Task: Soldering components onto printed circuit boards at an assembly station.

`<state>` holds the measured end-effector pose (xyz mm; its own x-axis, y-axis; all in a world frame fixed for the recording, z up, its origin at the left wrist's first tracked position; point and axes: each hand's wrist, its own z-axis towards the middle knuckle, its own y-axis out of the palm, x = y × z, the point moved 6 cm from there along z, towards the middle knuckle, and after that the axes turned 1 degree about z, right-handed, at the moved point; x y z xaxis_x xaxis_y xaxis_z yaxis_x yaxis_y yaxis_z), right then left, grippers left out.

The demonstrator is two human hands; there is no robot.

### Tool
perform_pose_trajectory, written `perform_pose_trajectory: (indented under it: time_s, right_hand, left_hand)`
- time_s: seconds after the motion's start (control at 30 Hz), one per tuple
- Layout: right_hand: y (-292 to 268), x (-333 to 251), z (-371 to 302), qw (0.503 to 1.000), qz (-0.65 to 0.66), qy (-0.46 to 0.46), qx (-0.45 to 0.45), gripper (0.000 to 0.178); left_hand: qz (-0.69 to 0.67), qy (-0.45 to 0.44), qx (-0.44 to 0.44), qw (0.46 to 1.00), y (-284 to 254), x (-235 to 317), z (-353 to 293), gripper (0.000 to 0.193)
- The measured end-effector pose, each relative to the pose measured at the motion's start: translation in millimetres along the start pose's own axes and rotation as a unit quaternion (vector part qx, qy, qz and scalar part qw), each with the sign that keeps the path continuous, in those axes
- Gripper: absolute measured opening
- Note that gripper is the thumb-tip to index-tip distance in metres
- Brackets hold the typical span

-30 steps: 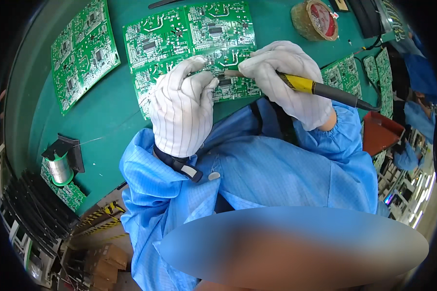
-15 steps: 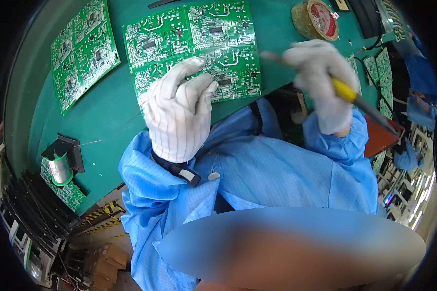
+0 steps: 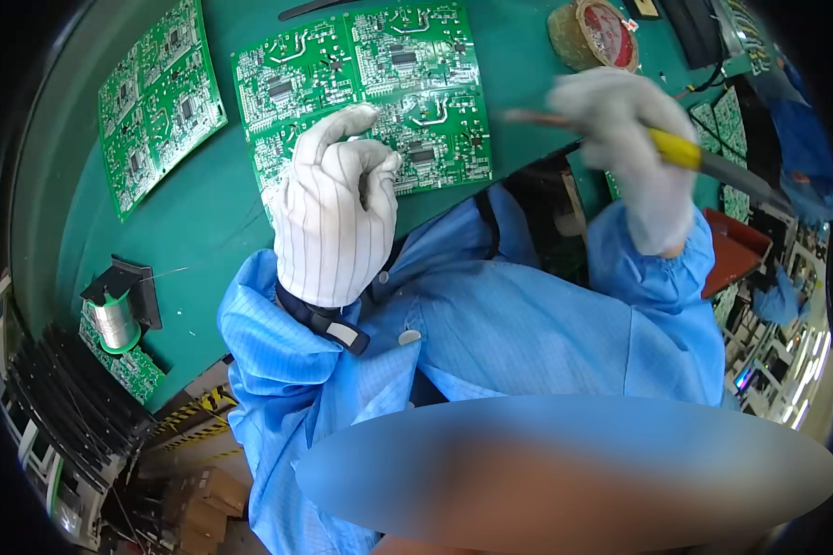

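Note:
My left hand [image 3: 331, 217], in a white striped glove, rests over the lower part of a green circuit board panel [image 3: 403, 60]. Its fingers are bent, and a fine strand of solder wire [image 3: 169, 273] runs toward it from a spool [image 3: 116, 326] at the left; the grip itself is partly hidden. My right hand [image 3: 634, 153], gloved and blurred by motion, is closed around a soldering iron with a yellow grip [image 3: 674, 149]. Its tip points left, just off the panel's right edge.
Another green board panel [image 3: 162, 102] lies at the left. A round container with a red inside [image 3: 609, 35] stands at the back right. More boards [image 3: 733, 139] and a red tray [image 3: 733, 252] are at the right. A black rack [image 3: 65, 407] is at the lower left.
My right hand has shifted slightly right with the soldering iron, whose tip is now lower and the iron lies flatter. My left hand has barely moved, with its fingers slightly left.

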<state>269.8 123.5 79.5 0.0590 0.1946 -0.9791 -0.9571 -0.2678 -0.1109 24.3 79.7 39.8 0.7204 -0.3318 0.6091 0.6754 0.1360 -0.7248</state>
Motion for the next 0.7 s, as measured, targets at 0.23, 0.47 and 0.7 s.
perform_pose_trajectory:
  time_s: [0.23,0.47,0.7]
  right_hand:
    - [57.6,3.2,25.8,0.903,-0.349,-0.189,-0.163,0.018]
    - [59.2,9.5,23.0,0.91,-0.326,-0.213,-0.144,0.023]
    - [62.5,12.1,21.1,0.873,-0.393,-0.23,-0.175,0.026]
  left_hand:
    - [0.024,0.013,-0.008,1.0,3.1,0.1,0.3,0.014]
    - [0.032,0.005,-0.003,0.999,6.5,1.4,2.1,0.019]
    - [0.064,0.026,0.011,0.998,6.4,3.8,2.5,0.021]
